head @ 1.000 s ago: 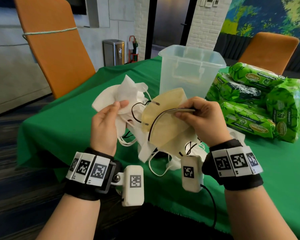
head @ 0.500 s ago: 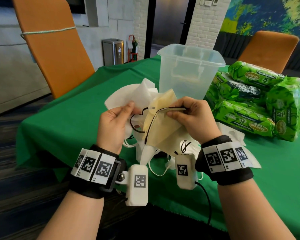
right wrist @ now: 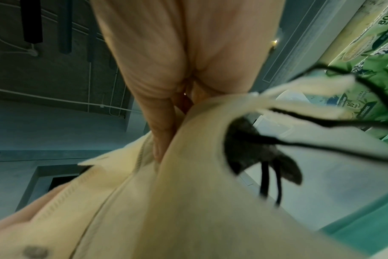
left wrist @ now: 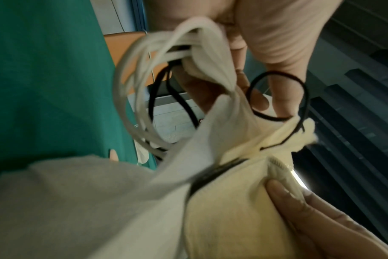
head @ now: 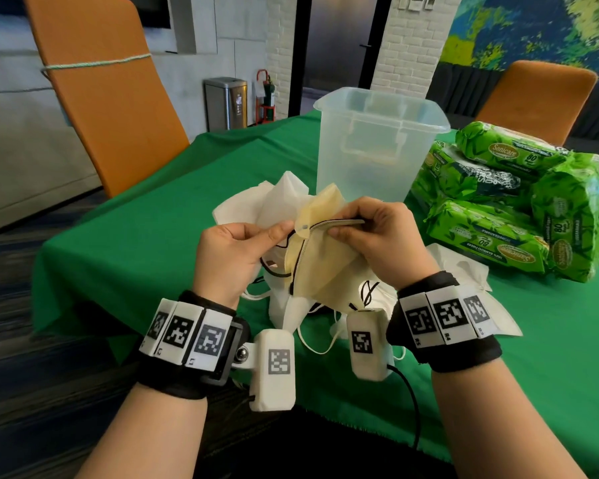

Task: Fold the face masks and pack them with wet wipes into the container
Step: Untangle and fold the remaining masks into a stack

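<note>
1. Overhead, your head camera gives the whole layout: both of your hands are raised over the near edge of the green table [head: 159, 216], holding a cream-yellow mask [head: 320, 267] between them, above a heap of white masks [head: 256, 209].
2. Only that view shows the clear plastic container [head: 377, 143] standing upright and open-topped just behind the masks, and the green wet wipe packs [head: 512, 216] stacked to its right, apart from your hands.
3. Your left wrist camera shows what the head view hides: white ear loops [left wrist: 131, 98] and a black ear loop [left wrist: 277, 94] dangling under the bunched fabric, with white mask fabric filling the lower left of the picture. It is blurred, so finer detail is lost.
4. Your right wrist camera looks up along the palm; the yellow mask's stitched edge fills the bottom, and black cords cross in front of the wipe packs at the right edge.
5. Your left hand [head: 232, 257] has its fingers curled, thumb and forefinger pinching the mask's upper corner where the black loop joins.
6. Your right hand [head: 377, 243] is curled too, fingers [head: 339, 233] pinching the mask's top edge along the stiff nose strip.
7. The mask hangs down from both pinches, partly creased along its middle seam, clear of the table.
</note>
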`<action>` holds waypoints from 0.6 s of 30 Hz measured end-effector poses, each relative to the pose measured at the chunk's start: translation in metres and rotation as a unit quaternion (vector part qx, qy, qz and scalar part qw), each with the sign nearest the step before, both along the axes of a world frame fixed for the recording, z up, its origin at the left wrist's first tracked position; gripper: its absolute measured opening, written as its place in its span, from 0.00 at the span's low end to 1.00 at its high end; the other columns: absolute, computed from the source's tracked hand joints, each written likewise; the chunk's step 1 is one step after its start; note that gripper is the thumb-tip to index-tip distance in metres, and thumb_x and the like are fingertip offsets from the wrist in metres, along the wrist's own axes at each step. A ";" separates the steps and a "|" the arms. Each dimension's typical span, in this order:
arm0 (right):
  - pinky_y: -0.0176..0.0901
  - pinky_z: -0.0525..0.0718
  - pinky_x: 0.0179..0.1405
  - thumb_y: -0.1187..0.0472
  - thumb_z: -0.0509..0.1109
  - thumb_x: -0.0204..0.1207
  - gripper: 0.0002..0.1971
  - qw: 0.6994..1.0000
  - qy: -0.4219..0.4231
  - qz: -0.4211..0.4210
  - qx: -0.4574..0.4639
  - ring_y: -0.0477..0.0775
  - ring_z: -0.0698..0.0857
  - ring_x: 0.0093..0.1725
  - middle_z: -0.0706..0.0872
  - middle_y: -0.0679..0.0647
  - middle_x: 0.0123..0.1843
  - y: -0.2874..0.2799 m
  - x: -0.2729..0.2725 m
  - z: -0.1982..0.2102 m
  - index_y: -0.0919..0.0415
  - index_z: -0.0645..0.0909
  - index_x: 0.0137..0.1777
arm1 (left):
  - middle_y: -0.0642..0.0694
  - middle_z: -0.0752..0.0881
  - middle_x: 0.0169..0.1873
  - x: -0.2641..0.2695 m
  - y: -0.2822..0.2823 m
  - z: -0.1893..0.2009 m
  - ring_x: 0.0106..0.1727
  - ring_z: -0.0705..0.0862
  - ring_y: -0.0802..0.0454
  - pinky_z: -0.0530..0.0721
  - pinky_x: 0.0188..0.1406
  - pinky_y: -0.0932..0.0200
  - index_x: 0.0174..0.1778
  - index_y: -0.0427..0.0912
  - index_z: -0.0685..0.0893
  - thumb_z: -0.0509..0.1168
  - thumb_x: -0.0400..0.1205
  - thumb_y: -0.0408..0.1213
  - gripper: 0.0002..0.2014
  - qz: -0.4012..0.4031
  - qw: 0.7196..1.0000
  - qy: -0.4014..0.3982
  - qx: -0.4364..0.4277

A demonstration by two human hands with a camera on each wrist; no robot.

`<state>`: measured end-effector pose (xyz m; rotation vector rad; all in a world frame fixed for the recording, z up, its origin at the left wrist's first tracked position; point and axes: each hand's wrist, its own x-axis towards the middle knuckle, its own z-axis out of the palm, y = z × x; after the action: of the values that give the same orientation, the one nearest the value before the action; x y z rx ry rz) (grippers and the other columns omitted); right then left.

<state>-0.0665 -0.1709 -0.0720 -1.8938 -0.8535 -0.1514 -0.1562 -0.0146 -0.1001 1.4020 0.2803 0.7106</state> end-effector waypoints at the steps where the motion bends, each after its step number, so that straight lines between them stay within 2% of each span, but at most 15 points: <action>1: 0.44 0.80 0.41 0.68 0.77 0.67 0.15 1.000 -0.005 -0.003 -0.003 0.48 0.80 0.36 0.84 0.47 0.33 0.000 0.000 0.001 0.46 0.81 0.33 | 0.50 0.88 0.24 0.000 0.000 0.000 0.30 0.83 0.53 0.82 0.40 0.59 0.22 0.45 0.87 0.75 0.48 0.58 0.19 -0.003 1.000 0.003 0.005; 4: 0.44 0.81 0.42 0.68 0.77 0.66 0.14 1.000 -0.012 -0.007 -0.007 0.48 0.81 0.36 0.85 0.46 0.33 0.000 -0.001 0.001 0.46 0.81 0.33 | 0.52 0.89 0.27 -0.001 0.001 0.002 0.32 0.86 0.57 0.84 0.41 0.66 0.31 0.42 0.86 0.76 0.47 0.53 0.23 -0.026 1.000 0.013 0.003; 7: 0.45 0.82 0.42 0.67 0.77 0.66 0.14 1.000 -0.013 -0.009 -0.009 0.49 0.82 0.36 0.85 0.47 0.33 0.001 -0.002 0.001 0.45 0.81 0.33 | 0.52 0.90 0.28 -0.002 0.002 0.001 0.32 0.86 0.58 0.84 0.40 0.68 0.34 0.42 0.87 0.77 0.49 0.49 0.21 -0.033 0.999 0.020 0.004; 12: 0.42 0.81 0.40 0.67 0.77 0.66 0.14 1.000 -0.005 -0.001 -0.003 0.47 0.81 0.35 0.85 0.47 0.33 0.000 -0.003 0.002 0.46 0.81 0.33 | 0.54 0.89 0.26 -0.002 0.003 0.000 0.29 0.86 0.61 0.84 0.36 0.70 0.35 0.43 0.87 0.76 0.68 0.29 0.06 -0.027 0.999 0.034 0.032; 16: 0.49 0.83 0.44 0.69 0.77 0.67 0.14 1.000 0.011 0.025 -0.003 0.52 0.82 0.39 0.86 0.50 0.35 -0.002 -0.004 0.001 0.47 0.82 0.33 | 0.57 0.87 0.23 0.001 0.004 -0.004 0.27 0.84 0.64 0.84 0.37 0.69 0.33 0.46 0.86 0.73 0.72 0.27 0.09 -0.007 0.997 0.050 0.061; 18: 0.47 0.82 0.48 0.71 0.76 0.67 0.14 0.999 0.014 0.039 -0.010 0.50 0.83 0.42 0.85 0.47 0.38 -0.005 -0.004 0.000 0.49 0.82 0.33 | 0.57 0.88 0.24 0.002 0.006 -0.006 0.30 0.85 0.62 0.85 0.38 0.68 0.34 0.46 0.86 0.74 0.72 0.28 0.08 0.012 0.996 0.052 0.075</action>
<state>-0.0708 -0.1755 -0.0718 -1.8742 -0.9130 -0.0688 -0.1543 -0.0082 -0.1058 1.5827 0.3315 0.6918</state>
